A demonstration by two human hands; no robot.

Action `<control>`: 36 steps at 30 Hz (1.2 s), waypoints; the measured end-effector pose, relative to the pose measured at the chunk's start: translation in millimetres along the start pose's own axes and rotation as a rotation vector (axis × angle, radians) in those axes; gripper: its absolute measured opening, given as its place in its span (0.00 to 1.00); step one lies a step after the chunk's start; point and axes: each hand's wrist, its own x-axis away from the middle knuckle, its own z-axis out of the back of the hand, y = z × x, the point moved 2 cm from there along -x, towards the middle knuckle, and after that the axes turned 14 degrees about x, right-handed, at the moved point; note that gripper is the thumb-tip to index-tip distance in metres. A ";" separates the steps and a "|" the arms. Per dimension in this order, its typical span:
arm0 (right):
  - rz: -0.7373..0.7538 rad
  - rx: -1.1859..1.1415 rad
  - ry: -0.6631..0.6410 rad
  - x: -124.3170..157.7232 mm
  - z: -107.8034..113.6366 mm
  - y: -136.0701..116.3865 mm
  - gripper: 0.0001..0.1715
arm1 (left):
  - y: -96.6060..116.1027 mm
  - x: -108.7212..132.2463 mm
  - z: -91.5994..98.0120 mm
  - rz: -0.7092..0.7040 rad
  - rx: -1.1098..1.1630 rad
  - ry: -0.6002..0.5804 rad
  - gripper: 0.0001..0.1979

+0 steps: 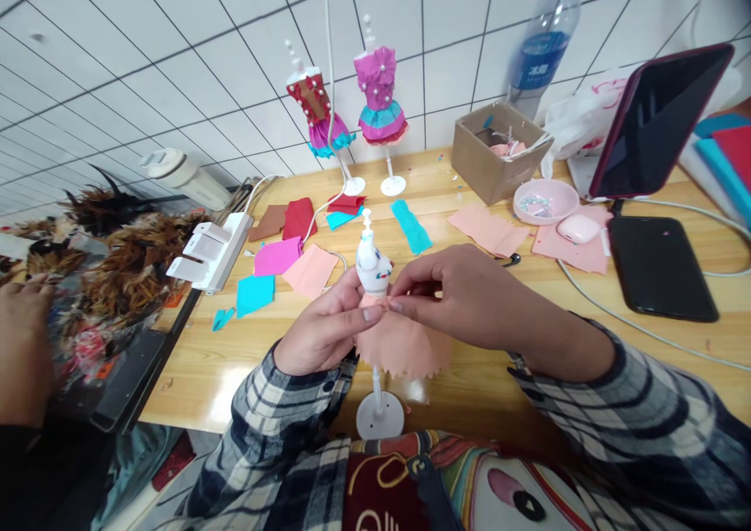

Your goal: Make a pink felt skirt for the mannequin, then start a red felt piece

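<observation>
We pinch the soft, light peach fabric skirt [402, 347] at the waist of the small mannequin [373, 269] with our left hand [320, 335] and right hand [463, 296]; it looks floppy and easily creased.

mannequin [374, 269]: glossy white plastic; skirt [402, 347]: matt peach cloth; table [469, 390]: glossy wood

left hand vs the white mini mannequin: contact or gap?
Touching. In the head view, the left hand has its fingers wrapped against the mannequin at the waist, pinching the pink fabric skirt there, with no gap visible.
</observation>
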 end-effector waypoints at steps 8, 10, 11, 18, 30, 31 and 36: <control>-0.052 0.031 -0.020 0.5 1.5 -2.0 0.05 | -1.0 -1.0 -5.2 -0.014 -0.076 -0.031 0.18; -0.053 0.054 -0.031 0.4 1.7 -2.2 0.05 | -2.1 -1.4 -8.3 -0.018 -0.083 -0.045 0.18; -0.052 0.063 -0.038 0.4 1.9 -2.2 0.05 | -2.6 -1.7 -9.4 -0.025 -0.085 -0.048 0.17; -0.087 0.106 -0.039 -0.6 1.5 0.0 0.06 | 0.1 -3.0 -4.8 -0.070 -0.254 -0.070 0.15; -0.029 0.004 -0.111 -2.9 -4.9 7.7 0.17 | 10.5 -1.1 8.1 -0.144 -0.233 0.001 0.20; -0.026 -0.004 -0.105 -2.7 -4.9 7.2 0.16 | 9.7 -0.9 9.1 -0.136 -0.234 -0.025 0.20; -0.014 0.015 -0.079 -0.8 -4.0 1.5 0.13 | 5.5 -2.1 9.2 -0.134 -0.170 -0.093 0.20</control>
